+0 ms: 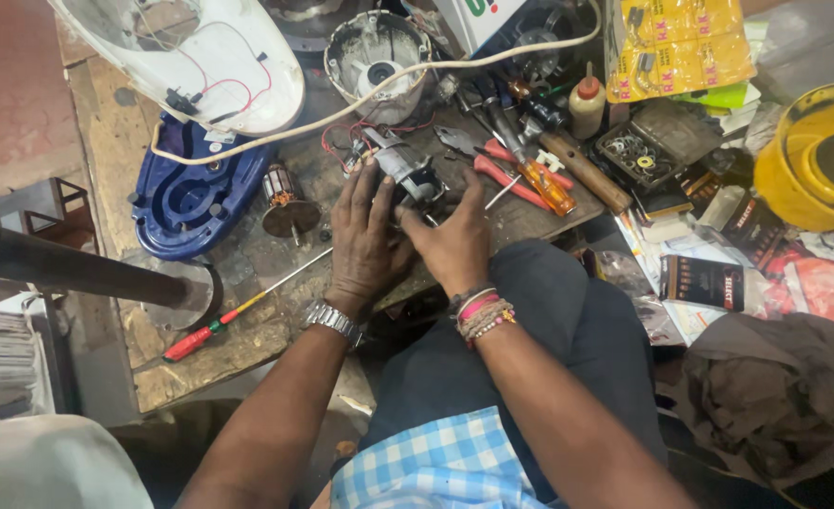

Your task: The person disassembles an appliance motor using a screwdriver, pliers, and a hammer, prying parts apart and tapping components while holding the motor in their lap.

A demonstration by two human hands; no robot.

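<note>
Cluttered wooden workbench (pixel 247 330), tools everywhere. Both hands at center on a small motor assy (pixel 409 174): left hand (pixel 368 236) fingers spread flat beside it, right hand (pixel 454 240) pinching its lower edge. Red pliers (pixel 511 179) at 2 o'clock. IMO keep the motor braced flat w/ the left, tug gently.

Red-handled screwdriver (pixel 211 329) on bench; blue housing (pixel 190 193); orange screwdriver (pixel 541 181); glue bottle (pixel 586 106).

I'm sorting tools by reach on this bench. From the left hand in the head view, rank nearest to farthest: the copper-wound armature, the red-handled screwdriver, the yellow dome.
From the left hand:
1. Copper-wound armature, just to its left on the bench.
2. Red-handled screwdriver, lower left, near the bench edge.
3. Yellow dome, far off at the right edge.
</note>
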